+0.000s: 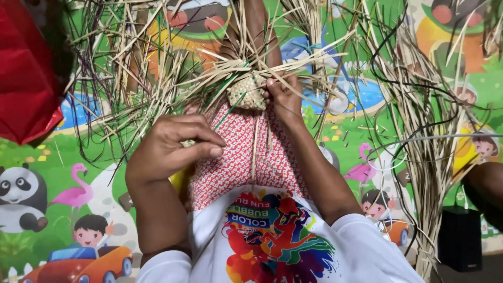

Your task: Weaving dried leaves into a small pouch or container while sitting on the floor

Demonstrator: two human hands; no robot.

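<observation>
A small woven straw piece (246, 94) rests on my lap, over red-and-white patterned cloth (246, 152). Many loose pale straw strips (173, 68) fan out from it to all sides. My right hand (283, 97) presses against the right edge of the woven piece, fingers closed on it. My left hand (175, 144) sits lower and to the left, fingers pinched together on a thin strip of straw (188, 142). One long strip (254, 152) hangs straight down from the weave across my lap. A few green strands run through the weave.
A bundle of long dried straw (424, 131) lies at the right on a colourful cartoon floor mat (63, 173). Red fabric (23, 73) hangs at the top left. A black box (460, 238) and thin cables sit at the lower right.
</observation>
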